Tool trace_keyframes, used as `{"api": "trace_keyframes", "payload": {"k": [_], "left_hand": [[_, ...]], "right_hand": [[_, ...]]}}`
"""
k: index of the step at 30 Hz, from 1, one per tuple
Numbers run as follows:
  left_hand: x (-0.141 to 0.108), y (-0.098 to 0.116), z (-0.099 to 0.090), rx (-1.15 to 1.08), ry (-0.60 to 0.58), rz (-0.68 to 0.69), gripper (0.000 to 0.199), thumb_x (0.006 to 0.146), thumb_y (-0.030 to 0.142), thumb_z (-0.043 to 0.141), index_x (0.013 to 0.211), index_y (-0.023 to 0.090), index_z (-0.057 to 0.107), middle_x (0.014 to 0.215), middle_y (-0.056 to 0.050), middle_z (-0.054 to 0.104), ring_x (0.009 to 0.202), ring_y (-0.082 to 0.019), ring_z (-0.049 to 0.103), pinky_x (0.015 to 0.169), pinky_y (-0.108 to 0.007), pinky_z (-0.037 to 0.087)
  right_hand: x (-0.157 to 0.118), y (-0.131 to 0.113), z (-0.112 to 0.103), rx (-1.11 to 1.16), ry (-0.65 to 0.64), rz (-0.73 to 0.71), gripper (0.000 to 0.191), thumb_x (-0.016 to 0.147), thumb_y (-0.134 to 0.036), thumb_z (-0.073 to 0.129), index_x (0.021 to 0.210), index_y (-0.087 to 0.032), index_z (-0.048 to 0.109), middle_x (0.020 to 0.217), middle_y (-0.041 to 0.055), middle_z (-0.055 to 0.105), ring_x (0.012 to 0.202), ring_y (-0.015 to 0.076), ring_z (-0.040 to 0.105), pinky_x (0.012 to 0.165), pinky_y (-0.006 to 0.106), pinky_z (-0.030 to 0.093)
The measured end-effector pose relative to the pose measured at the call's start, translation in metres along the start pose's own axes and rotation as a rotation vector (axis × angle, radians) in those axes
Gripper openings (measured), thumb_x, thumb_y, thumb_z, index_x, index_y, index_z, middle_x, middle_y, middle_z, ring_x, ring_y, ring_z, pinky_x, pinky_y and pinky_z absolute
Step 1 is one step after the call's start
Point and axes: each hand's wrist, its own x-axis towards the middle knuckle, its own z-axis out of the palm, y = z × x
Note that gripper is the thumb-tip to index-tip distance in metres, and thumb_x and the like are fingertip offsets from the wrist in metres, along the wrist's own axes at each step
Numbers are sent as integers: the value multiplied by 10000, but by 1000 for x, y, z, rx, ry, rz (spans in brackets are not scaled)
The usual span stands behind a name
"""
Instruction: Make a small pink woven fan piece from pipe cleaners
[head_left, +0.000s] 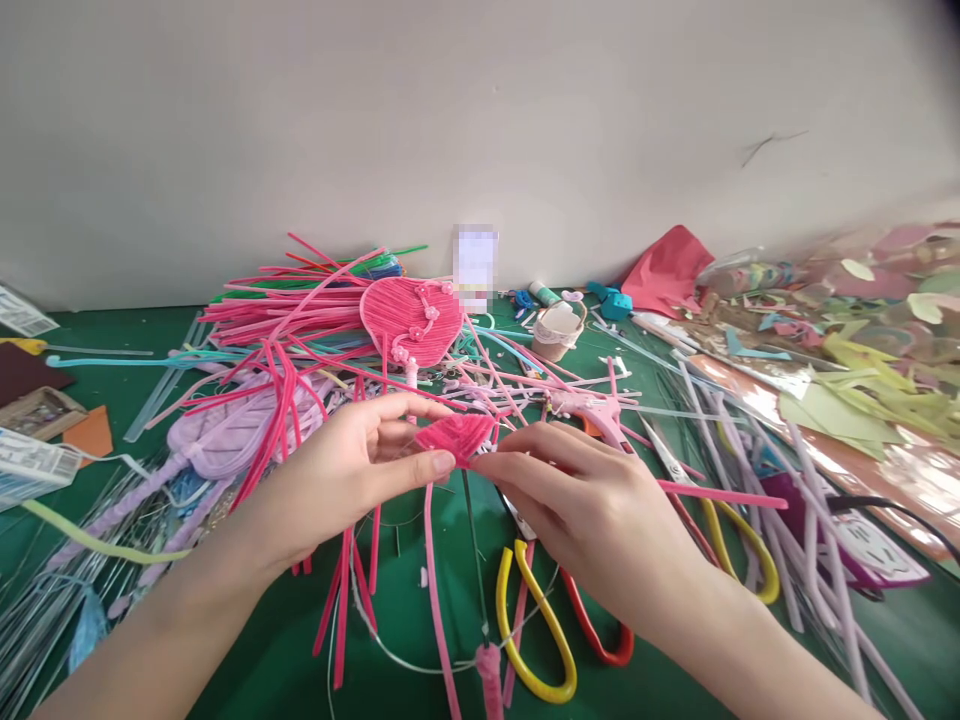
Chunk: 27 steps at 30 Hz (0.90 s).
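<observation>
A small pink fan-shaped piece [454, 434], built of rows of pipe cleaner, is raised over the middle of the table. My left hand [367, 450] grips its left side between thumb and fingers. At the lower right edge of the same piece, my right hand [581, 495] is closed in a pinch; its fingertips are partly hidden. Below hangs or lies a thin dark stem [474, 560] with a pink wrapped end [489, 680]; whether it joins the piece I cannot tell. A pink strip [724, 493] sticks out beyond my right hand.
Behind my hands stands a pink round fan-like piece [412, 325] with small flowers. Loose pink pipe cleaners [292, 310] and a lilac piece [225, 435] crowd the left. Yellow-handled scissors [536, 640], a pink glue gun [589, 408] and a small basket [556, 332] surround the right hand.
</observation>
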Motion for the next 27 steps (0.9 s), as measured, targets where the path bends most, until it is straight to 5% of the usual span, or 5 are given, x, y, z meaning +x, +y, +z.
{"api": "trace_keyframes", "payload": {"k": [14, 19, 27], "left_hand": [[11, -3, 10, 204, 77, 73, 374, 777, 418, 799, 1100, 263, 693, 1001, 0, 783, 951, -230, 735, 789, -315, 588], [8, -4, 8, 236, 76, 96, 392, 806, 414, 774, 1176, 310, 700, 1110, 7, 779, 1030, -241, 723, 876, -342, 576], [4, 3, 7, 254, 60, 185, 299, 793, 309, 792, 1089, 343, 771, 1111, 53, 788, 1061, -189, 715, 895, -229, 575]], "right_hand": [[2, 6, -6, -31, -64, -74, 308, 896, 12, 523, 1049, -165, 722, 905, 57, 711, 754, 174, 652, 602, 278, 499], [10, 13, -21, -29, -89, -49, 191, 979, -166, 537, 936, -145, 722, 827, 57, 700, 728, 167, 651, 641, 292, 525], [31, 36, -51, 16, -161, -83, 196, 962, -145, 547, 895, -182, 727, 861, 37, 729, 791, 155, 658, 605, 257, 476]]}}
